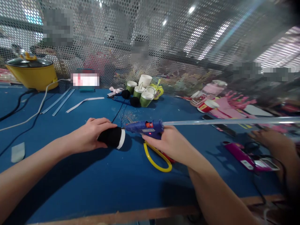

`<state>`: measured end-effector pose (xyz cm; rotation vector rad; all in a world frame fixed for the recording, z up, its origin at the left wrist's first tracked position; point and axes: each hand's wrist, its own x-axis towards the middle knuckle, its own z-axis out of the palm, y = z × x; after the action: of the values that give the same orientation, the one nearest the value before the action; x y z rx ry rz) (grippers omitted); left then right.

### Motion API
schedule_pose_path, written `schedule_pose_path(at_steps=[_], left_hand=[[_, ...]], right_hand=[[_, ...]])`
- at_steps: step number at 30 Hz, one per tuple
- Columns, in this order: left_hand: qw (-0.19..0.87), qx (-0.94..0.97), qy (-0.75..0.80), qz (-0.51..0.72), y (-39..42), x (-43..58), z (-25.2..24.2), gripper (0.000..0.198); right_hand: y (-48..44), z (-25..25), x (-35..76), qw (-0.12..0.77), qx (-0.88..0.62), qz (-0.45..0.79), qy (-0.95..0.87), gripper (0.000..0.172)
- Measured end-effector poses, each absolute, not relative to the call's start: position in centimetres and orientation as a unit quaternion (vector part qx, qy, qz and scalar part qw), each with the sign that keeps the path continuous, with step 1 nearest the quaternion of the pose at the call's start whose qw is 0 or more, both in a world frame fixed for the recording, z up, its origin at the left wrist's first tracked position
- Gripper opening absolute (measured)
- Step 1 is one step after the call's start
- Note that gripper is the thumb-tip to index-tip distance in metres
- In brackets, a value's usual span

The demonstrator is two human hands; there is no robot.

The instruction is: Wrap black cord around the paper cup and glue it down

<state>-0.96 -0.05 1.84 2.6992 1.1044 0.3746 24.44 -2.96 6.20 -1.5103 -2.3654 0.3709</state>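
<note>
My left hand (97, 132) is wrapped round a small black cup (110, 138) with a white rim, tilted on its side with the rim to the right. In my right hand (172, 142) is a blue hot glue gun (150, 127), its small red light lit. The gun's nozzle points left and is at the black cup near the rim; whether it touches, I cannot tell. A long clear glue stick (225, 121) runs out of the gun's back to the right. Under my right hand lie scissors (154, 156) with yellow handles. A black cord leads away behind the cup.
Several green-and-white cups (147, 97) and black yarn balls (135, 101) stand at the back. A yellow electric pot (32, 73) and white strips (84, 101) are on the left. On the right are a purple box (239, 153) and another person's hand (264, 137). A perforated metal screen rises behind.
</note>
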Motion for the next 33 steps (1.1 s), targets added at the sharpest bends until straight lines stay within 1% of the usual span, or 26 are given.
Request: schedule_pose_path(at_steps=[5,11,13,19,25,33], left_hand=[[0.103,0.91,0.381,0.126,0.0,-0.9,1.8,0.06],[0.114,0.906,0.386,0.13,0.1,-0.9,1.7,0.061],[0.115,0.905,0.387,0.132,0.1,-1.0,1.6,0.061],[0.128,0.903,0.39,0.129,0.1,-1.0,1.7,0.06],[0.128,0.898,0.399,0.136,0.1,-0.9,1.7,0.06],[0.127,0.898,0.394,0.147,0.1,-1.0,1.4,0.061]], right_hand=[[-3.8,6.7,24.4,0.15,-0.54,0.147,-0.815,0.037],[-4.4,7.0,24.2,0.144,-0.536,0.127,-0.822,0.041],[-4.5,7.0,24.2,0.14,-0.537,0.121,-0.823,0.04],[-4.8,7.0,24.3,0.127,-0.544,0.148,-0.816,0.029],[-5.2,6.9,24.2,0.106,-0.548,0.133,-0.819,0.03],[-5.0,6.9,24.2,0.129,-0.544,0.133,-0.819,0.025]])
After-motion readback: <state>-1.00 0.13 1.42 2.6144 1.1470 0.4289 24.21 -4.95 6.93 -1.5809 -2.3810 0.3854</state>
